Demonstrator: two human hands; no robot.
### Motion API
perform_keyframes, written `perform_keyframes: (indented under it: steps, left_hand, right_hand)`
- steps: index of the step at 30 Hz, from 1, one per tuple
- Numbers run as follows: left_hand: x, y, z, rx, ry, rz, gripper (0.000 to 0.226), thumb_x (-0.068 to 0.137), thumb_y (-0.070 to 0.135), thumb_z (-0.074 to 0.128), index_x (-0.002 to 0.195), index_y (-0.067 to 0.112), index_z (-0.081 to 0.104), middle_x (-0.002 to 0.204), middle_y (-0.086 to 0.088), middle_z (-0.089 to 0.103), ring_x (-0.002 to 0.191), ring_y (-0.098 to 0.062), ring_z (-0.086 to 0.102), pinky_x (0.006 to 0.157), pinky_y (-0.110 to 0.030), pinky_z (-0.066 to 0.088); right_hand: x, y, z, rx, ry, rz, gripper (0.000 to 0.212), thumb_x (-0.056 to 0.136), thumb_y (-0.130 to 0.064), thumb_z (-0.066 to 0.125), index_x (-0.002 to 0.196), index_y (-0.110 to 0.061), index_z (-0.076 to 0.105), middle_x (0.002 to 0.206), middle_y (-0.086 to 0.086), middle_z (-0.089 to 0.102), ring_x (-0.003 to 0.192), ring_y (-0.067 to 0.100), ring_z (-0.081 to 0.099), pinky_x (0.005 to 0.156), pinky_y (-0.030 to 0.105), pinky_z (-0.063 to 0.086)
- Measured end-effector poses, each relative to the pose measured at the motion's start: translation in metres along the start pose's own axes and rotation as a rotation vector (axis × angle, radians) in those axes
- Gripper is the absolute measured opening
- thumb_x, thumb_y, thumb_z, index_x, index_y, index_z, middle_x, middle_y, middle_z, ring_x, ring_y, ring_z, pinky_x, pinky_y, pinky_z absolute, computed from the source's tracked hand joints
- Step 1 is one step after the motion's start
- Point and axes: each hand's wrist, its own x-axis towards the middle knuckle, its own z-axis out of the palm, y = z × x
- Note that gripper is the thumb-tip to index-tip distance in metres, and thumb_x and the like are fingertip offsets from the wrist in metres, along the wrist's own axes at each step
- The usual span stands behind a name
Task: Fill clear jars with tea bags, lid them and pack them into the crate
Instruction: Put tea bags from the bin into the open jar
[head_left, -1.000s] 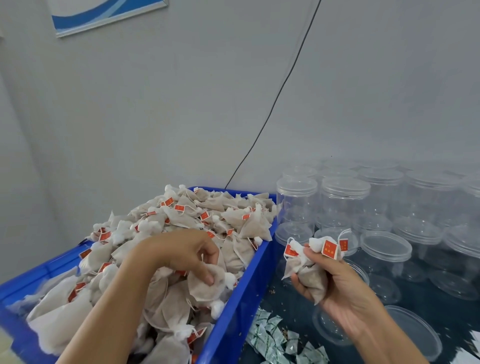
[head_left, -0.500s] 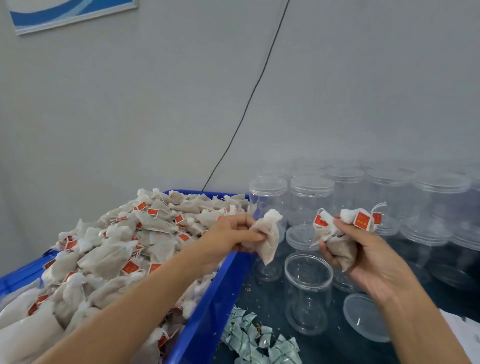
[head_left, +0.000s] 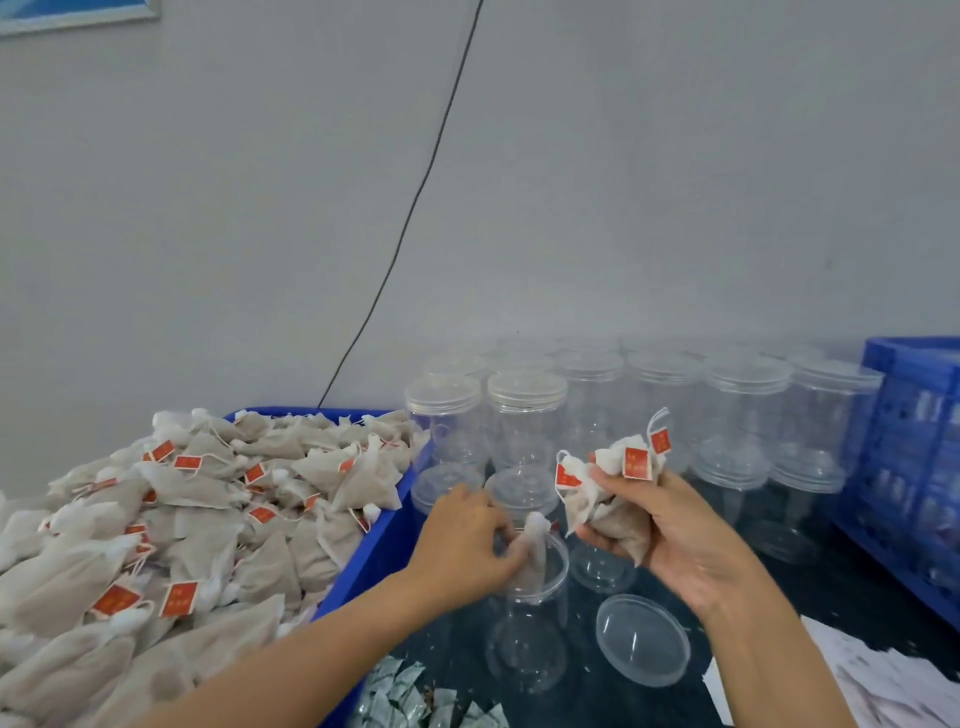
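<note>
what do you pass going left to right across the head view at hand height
blue bin heaped with tea bags → left hand pinching one tea bag at the mouth of the open jar → right hand holding a bunch of tea bags → blue crate

Dark tabletop (head_left: 810, 587), flecked with crumbs. Blue bin (head_left: 374, 556) heaped with tea bags at left; rows of lidded clear jars (head_left: 524, 421) at back; one open jar (head_left: 530, 613) in front, loose lid (head_left: 643, 640) just beside; blue crate (head_left: 909, 467) at right; small green-white sachets (head_left: 415, 701) and white papers (head_left: 872, 675) near the front edge.
</note>
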Motion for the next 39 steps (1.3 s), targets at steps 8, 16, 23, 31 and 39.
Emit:
perform_keyframes:
  steps: [8, 16, 23, 31, 39]
  left_hand:
    - [-0.003, 0.006, 0.003, -0.571, 0.288, 0.034, 0.013, 0.094, 0.030, 0.057, 0.107, 0.032, 0.059, 0.106, 0.016, 0.061, 0.104, -0.004, 0.056, 0.091, -0.027, 0.048]
    - [-0.009, 0.019, 0.003, -0.839, 0.189, 0.057, 0.019, 0.089, 0.032, 0.061, 0.104, 0.020, 0.065, 0.096, 0.003, 0.069, 0.092, -0.012, 0.065, 0.083, -0.027, 0.054]
    - [-0.003, -0.002, 0.001, -0.686, 0.258, -0.109, 0.007, 0.086, 0.022, 0.069, 0.092, 0.024, 0.065, 0.082, 0.011, 0.068, 0.081, -0.004, 0.065, 0.072, -0.016, 0.051]
    - [-0.006, -0.002, 0.006, -0.262, 0.183, 0.038, 0.023, 0.085, 0.050, 0.063, 0.102, 0.035, 0.060, 0.090, 0.016, 0.072, 0.087, 0.003, 0.064, 0.089, -0.022, 0.048]
    - [-0.006, 0.012, 0.003, -0.880, 0.121, -0.044, 0.025, 0.093, 0.033, 0.052, 0.115, 0.030, 0.064, 0.114, 0.009, 0.066, 0.110, -0.009, 0.060, 0.098, -0.032, 0.049]
  right_hand:
    - [0.006, 0.012, 0.006, -0.095, 0.018, -0.001, 0.031, 0.074, -0.009, 0.071, 0.103, -0.003, 0.061, 0.086, 0.014, 0.073, 0.069, 0.021, 0.070, 0.050, 0.029, 0.056]
    - [0.014, 0.035, 0.016, -0.148, -0.006, 0.048, 0.020, 0.082, -0.010, 0.069, 0.102, -0.008, 0.065, 0.092, 0.013, 0.075, 0.076, 0.025, 0.073, 0.057, 0.031, 0.059]
    - [0.017, 0.032, 0.007, -0.157, 0.167, 0.002, 0.026, 0.085, -0.012, 0.068, 0.110, -0.006, 0.061, 0.099, 0.013, 0.067, 0.075, 0.016, 0.068, 0.050, 0.028, 0.054]
    - [0.013, 0.024, -0.004, -0.197, 0.119, 0.031, 0.029, 0.084, -0.014, 0.068, 0.110, -0.005, 0.061, 0.093, 0.013, 0.069, 0.074, 0.018, 0.066, 0.049, 0.029, 0.055]
    - [0.013, 0.028, 0.001, -0.312, -0.046, 0.176, 0.025, 0.087, -0.024, 0.067, 0.108, -0.013, 0.058, 0.079, 0.008, 0.070, 0.060, 0.021, 0.064, 0.037, 0.022, 0.040]
